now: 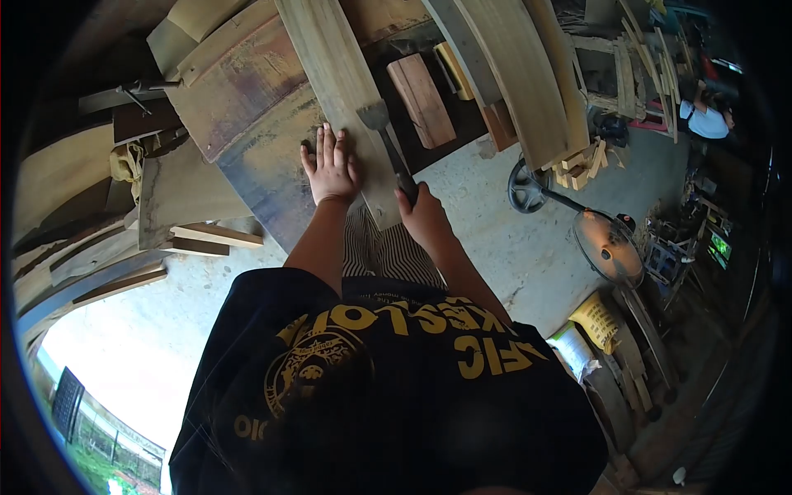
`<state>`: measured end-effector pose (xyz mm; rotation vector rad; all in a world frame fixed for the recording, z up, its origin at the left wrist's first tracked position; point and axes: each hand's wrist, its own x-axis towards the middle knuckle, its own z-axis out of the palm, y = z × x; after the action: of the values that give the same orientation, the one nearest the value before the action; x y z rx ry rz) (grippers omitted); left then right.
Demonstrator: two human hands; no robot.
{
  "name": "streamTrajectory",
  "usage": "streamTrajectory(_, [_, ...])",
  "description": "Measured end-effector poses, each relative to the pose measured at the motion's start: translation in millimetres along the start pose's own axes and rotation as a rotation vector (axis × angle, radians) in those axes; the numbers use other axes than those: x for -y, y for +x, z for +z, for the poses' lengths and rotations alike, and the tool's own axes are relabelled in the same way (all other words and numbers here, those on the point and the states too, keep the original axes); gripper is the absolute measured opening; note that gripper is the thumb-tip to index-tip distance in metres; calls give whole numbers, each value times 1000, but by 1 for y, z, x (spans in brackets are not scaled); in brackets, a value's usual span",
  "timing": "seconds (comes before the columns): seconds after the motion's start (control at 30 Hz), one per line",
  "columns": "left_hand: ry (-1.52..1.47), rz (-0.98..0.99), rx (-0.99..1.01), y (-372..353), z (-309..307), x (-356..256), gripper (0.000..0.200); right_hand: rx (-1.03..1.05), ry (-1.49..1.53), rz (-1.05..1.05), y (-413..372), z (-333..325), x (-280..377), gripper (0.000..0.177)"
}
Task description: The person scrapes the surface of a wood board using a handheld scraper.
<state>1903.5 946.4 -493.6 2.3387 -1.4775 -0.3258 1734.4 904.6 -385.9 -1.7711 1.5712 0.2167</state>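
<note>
A long pale wooden board runs away from me across the work surface. My left hand lies palm down along the board's left side, its fingers stretched toward the far end. My right hand is wrapped round the dark handle of a putty knife. The knife's wide grey blade points away from me and overlaps the board's right side. Right of the blade, a thick reddish wood block rests on a dark surface, with a smaller yellowish block beyond it.
Stained plywood sheets lie left of the board. More long planks extend at the right. A standing fan and a yellow sack are on the right side. A clamp shows at the left; a person is far right.
</note>
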Motion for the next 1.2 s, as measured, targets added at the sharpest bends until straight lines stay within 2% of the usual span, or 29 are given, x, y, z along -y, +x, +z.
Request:
streamTrajectory(0.2, [-4,-4,-5,-1,0,0,58,134,-28,96,-90,21,-86,47])
streamTrajectory(0.5, [-33,1,-54,1,4,3,54,173,-49,142,-103,8,-84,47])
streamTrajectory(0.63, [-24,22,-68,2,4,4,53,147,-25,110,-113,14,-107,46])
streamTrajectory(0.7, [-29,25,-69,-3,2,5,55,205,20,141,-118,11,-118,49])
streamTrajectory(0.77, [-272,145,-94,-16,-2,7,63,189,21,111,-113,15,-123,49])
streamTrajectory(0.8, [-195,203,-37,-31,-3,12,79,174,12,90,-111,17,-124,48])
streamTrajectory(0.87, [-74,203,65,-67,-7,3,95,170,0,88,-100,20,-121,48])
streamTrajectory(0.97, [29,202,110,-78,-2,0,107,138,6,53,-77,26,-103,48])
streamTrajectory(1.07, [8,195,136,-76,-3,0,109,146,28,45,-72,25,-87,48])
streamTrajectory(1.2, [-4,182,176,-74,-7,-1,107,154,-13,49,-100,23,-121,45])
